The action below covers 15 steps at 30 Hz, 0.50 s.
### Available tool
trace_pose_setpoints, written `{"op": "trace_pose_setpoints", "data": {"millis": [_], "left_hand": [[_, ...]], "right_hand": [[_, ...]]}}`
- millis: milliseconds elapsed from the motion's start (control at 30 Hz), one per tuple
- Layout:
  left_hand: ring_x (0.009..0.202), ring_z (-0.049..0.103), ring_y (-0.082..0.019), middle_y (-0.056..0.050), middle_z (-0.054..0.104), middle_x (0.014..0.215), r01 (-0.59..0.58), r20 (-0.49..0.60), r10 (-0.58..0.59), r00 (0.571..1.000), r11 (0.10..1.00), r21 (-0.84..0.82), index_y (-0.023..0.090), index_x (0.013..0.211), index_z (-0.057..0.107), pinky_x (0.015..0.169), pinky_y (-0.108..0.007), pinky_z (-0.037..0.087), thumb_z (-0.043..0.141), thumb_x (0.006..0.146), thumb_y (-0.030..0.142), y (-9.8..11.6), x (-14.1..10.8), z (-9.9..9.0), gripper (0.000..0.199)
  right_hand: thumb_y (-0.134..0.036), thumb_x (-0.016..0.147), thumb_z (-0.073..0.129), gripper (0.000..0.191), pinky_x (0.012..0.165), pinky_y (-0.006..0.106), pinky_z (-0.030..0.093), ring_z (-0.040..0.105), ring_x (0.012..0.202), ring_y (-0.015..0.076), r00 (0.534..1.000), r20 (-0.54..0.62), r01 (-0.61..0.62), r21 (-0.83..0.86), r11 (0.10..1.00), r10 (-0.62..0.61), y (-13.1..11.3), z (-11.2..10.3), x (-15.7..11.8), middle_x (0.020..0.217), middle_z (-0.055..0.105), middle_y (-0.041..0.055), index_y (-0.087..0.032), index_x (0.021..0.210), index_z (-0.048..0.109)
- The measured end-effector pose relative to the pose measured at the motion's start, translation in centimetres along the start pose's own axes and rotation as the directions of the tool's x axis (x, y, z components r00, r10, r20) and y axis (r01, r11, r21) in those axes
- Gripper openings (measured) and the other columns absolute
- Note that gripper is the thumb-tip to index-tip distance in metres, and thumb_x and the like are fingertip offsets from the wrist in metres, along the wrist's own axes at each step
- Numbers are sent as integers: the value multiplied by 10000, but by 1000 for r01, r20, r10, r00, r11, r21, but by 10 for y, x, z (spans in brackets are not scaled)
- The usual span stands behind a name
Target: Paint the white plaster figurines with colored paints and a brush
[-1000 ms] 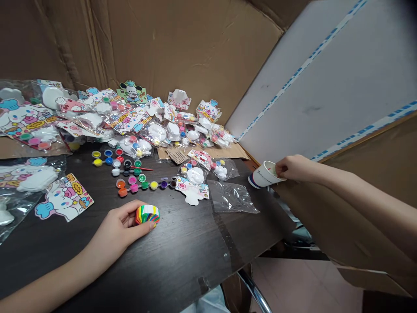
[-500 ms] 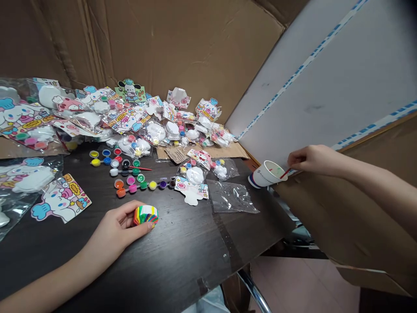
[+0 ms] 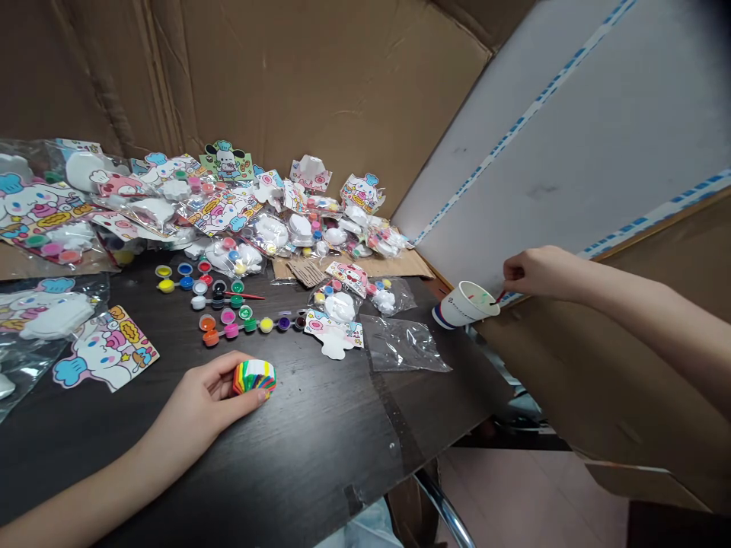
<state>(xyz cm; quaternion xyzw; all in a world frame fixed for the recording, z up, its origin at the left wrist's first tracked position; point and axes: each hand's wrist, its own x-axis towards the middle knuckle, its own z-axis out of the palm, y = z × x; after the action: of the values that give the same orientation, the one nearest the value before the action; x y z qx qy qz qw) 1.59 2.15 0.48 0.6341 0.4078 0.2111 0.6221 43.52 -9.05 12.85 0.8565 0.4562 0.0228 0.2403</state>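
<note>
Between thumb and fingers, my left hand (image 3: 214, 392) holds a small plaster figure (image 3: 255, 377) painted in rainbow stripes, with a white patch on top. Out to the right, my right hand (image 3: 531, 272) pinches a thin red paintbrush (image 3: 501, 297) at the rim of a white paper cup (image 3: 465, 306). The brush's tip is hidden in the cup, which stands near the table's right edge. Beyond my left hand lie open paint pots in a row (image 3: 250, 325) and another set (image 3: 186, 281). A second red brush (image 3: 245, 294) rests across the pots.
Bagged plaster kits (image 3: 274, 228) are heaped along the back against a cardboard wall (image 3: 320, 84). A flat clear bag (image 3: 406, 344) lies right of a printed card (image 3: 335, 333). Another card (image 3: 106, 348) lies at left. The dark table (image 3: 308, 449) ends before a metal tube (image 3: 442, 506).
My right hand has risen slightly and the brush looks steeper at the cup's rim. My left hand keeps its hold on the figure. The whole view has shifted a little.
</note>
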Motion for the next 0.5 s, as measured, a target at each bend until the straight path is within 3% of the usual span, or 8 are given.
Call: {"op": "trace_pose_setpoints", "data": {"millis": [267, 500], "left_hand": [[722, 659, -221, -19, 701, 692, 33, 1, -33, 999, 999, -22, 200, 683, 681, 681, -287, 554, 735, 512, 324, 3, 0, 0, 218], [721, 664, -234, -27, 711, 684, 23, -12, -24, 1000, 1000, -8, 207, 663, 680, 679, -304, 560, 728, 502, 337, 6, 0, 1, 213]], "right_hand": [[-207, 754, 522, 346, 553, 285, 325, 453, 508, 160, 998, 46, -47, -38, 998, 49, 13, 8, 11, 476, 474, 24, -213, 419, 437], [-374, 784, 516, 308, 545, 302, 361, 557, 604, 216, 992, 63, -108, -58, 992, 112, 14, 8, 12, 592, 580, 76, -208, 538, 597]]}}
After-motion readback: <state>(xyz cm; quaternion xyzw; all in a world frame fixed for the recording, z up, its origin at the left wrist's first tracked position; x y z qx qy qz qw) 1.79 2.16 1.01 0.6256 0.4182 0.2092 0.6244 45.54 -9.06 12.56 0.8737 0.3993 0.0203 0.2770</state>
